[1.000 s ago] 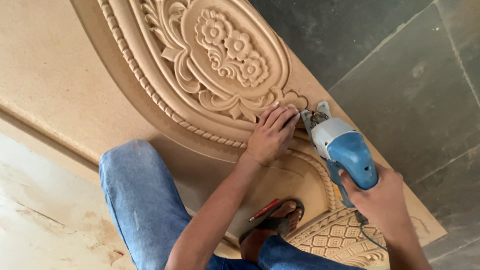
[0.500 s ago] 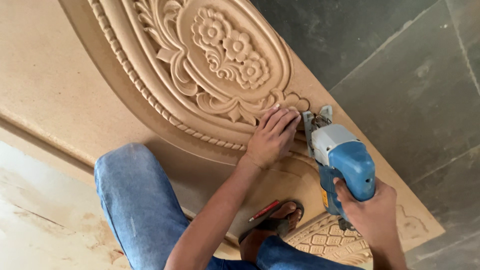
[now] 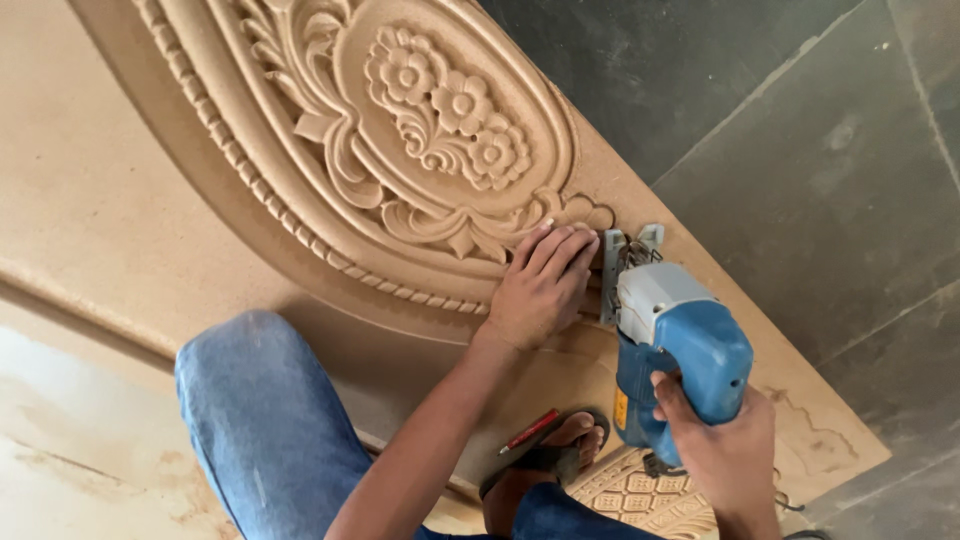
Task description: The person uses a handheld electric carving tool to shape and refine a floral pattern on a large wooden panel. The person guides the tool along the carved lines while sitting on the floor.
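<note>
Since the earlier frames, the blue jigsaw (image 3: 672, 345) sits a little nearer along the panel's right edge, and the right hand (image 3: 722, 448) has closed further up around its handle; the left hand (image 3: 543, 285) holds the same spot beside the saw's front.

Right hand: grip wrapped tight around the rear handle of the jigsaw, fingers curled over the blue housing. The saw stands upright on its metal base plate (image 3: 627, 262), which rests on the carved MDF panel (image 3: 420, 150) near the panel's right edge. The blade itself is hidden behind the grey front housing.

Left hand: fingers together and laid flat, palm down, pressing on the panel just left of the base plate, fingertips touching the scrolled edge of the carving. It pinches nothing.

Carved panel: tan, lying flat on the floor, with a raised oval medallion of three flowers and leaves, ringed by a rope-like beaded border (image 3: 300, 235). A second carved piece with a lattice pattern (image 3: 640, 500) lies at the near edge, under the right wrist.

Other items: a knee in blue jeans (image 3: 265, 410) at near left; a foot in a dark sandal (image 3: 560, 455) rests on the panel between the two forearms, with a red pencil (image 3: 530, 431) just beside it. Dark grey floor tiles (image 3: 800, 130) fill the right and far side.
</note>
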